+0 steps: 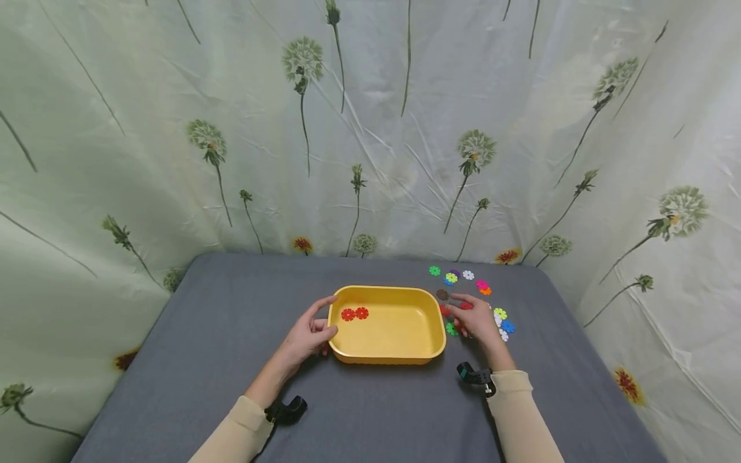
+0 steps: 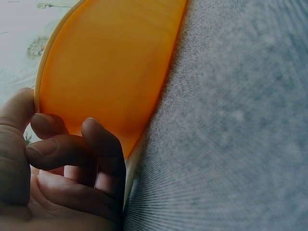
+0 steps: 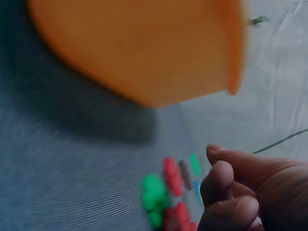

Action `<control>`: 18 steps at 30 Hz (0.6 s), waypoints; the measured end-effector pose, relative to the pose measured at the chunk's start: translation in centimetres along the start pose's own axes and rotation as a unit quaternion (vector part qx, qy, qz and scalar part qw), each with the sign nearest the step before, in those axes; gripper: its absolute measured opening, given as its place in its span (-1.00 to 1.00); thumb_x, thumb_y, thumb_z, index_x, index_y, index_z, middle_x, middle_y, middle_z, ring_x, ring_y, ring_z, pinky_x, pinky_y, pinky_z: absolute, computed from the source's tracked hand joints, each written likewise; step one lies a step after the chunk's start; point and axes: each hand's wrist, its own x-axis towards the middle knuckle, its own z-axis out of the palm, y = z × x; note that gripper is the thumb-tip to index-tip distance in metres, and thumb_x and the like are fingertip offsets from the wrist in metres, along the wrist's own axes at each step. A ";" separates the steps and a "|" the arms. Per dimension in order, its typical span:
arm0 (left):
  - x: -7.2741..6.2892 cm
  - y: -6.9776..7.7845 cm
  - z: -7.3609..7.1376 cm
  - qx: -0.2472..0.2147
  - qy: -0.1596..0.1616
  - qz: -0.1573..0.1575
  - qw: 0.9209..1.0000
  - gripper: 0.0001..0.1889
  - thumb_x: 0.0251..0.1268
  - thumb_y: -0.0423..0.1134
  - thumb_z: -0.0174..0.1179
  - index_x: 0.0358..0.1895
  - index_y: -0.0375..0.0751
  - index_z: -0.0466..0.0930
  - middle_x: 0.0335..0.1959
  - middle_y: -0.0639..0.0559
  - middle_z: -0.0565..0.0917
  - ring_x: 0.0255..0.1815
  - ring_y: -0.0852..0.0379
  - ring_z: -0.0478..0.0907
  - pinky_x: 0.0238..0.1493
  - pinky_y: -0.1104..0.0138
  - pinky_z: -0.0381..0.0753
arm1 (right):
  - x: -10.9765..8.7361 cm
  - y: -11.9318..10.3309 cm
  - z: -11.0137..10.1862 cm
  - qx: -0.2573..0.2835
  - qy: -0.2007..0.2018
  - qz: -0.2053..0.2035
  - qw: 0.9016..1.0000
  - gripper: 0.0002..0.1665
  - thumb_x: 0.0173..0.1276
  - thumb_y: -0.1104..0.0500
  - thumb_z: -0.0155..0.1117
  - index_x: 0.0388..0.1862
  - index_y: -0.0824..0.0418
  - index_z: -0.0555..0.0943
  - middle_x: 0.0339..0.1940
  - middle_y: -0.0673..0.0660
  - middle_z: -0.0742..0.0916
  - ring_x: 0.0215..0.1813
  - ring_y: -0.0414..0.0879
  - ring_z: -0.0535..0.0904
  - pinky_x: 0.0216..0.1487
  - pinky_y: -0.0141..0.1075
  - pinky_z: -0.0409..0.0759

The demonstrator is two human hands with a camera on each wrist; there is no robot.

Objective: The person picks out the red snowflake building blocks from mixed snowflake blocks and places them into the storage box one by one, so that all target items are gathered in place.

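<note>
My left hand [image 1: 307, 331] grips the left end of a yellow plastic tub [image 1: 388, 354], its thumb and a finger at the rim. In the left wrist view, the other fingers of that hand curl beside the tub's orange-looking wall [image 2: 110, 72]. Two red flower-shaped discs [image 1: 355, 314] lie inside the tub near its left side. Just off the tub's right end, my right hand [image 1: 476, 319] hovers over loose discs, thumb and forefinger apart. A red disc [image 3: 173, 176] and a green disc [image 3: 155, 192] lie below its fingers, and nothing shows between the fingertips.
More flower-shaped discs in several colours surround the right hand: a brown disc [image 1: 442, 294], a pink disc [image 1: 482, 284], a blue disc [image 1: 508, 326]. A grey cloth [image 1: 260, 302] covers the table. Behind it hangs a dandelion-print curtain [image 1: 393, 180].
</note>
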 end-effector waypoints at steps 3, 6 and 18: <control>0.0 0.0 0.0 0.003 -0.003 0.001 1.000 -0.25 0.47 -0.24 0.34 0.64 0.08 0.20 -0.53 0.10 0.60 -0.59 0.08 0.51 -0.54 0.37 0.42 | 0.3 0.8 0.6 -0.020 0.001 0.007 1.000 -0.33 0.51 0.08 0.39 0.50 0.30 0.50 -0.67 0.00 0.64 -0.72 -0.24 0.43 -0.60 -0.41 0.47; 0.0 -0.1 0.0 0.003 -0.001 0.000 1.000 -0.24 0.46 -0.21 0.36 0.63 0.09 0.21 -0.53 0.10 0.61 -0.59 0.08 0.52 -0.55 0.37 0.41 | 0.5 1.1 0.9 -0.035 0.002 0.014 0.999 -0.32 0.51 0.08 0.38 0.50 0.32 0.49 -0.67 0.01 0.65 -0.72 -0.24 0.45 -0.62 -0.41 0.48; -0.1 0.0 0.0 0.004 0.001 0.000 1.000 -0.25 0.46 -0.23 0.35 0.62 0.11 0.22 -0.54 0.10 0.59 -0.60 0.10 0.51 -0.55 0.38 0.41 | 0.4 0.6 1.6 -0.091 0.027 0.018 0.995 -0.41 0.48 0.11 0.41 0.41 0.29 0.60 -0.69 0.03 0.64 -0.75 -0.21 0.44 -0.63 -0.38 0.48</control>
